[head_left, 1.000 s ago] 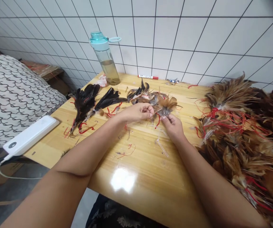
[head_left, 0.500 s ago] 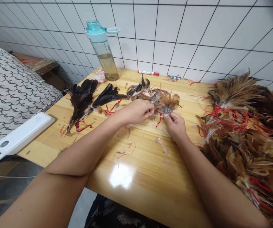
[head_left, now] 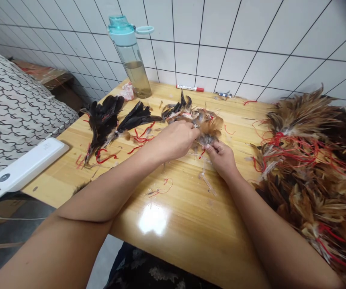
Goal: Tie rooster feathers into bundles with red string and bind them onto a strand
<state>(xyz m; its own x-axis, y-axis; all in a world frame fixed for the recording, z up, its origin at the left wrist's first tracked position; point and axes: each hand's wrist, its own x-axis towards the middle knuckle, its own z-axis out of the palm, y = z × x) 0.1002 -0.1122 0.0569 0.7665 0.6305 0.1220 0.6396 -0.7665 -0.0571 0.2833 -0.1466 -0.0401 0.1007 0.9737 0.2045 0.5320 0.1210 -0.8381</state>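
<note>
My right hand pinches the base of a small bunch of brown and grey feathers, whose tips point away from me. My left hand is closed beside that bunch, its fingertips against the feathers; what they grip, if anything, is hidden. A loose pile of mixed feathers, some black and curved, lies just beyond my left hand. Below the hands is a clear plastic strip on the wooden table.
Black feather bunches and red string lie left. Large brown feather bundles tied with red string cover the right side. A water bottle and red marker stand near the tiled wall. A white power strip sits at the left edge.
My left hand has turned slightly and moved a little right, closer against the brown feathers. My right hand keeps its pinch on the bunch. The view has shifted slightly.
</note>
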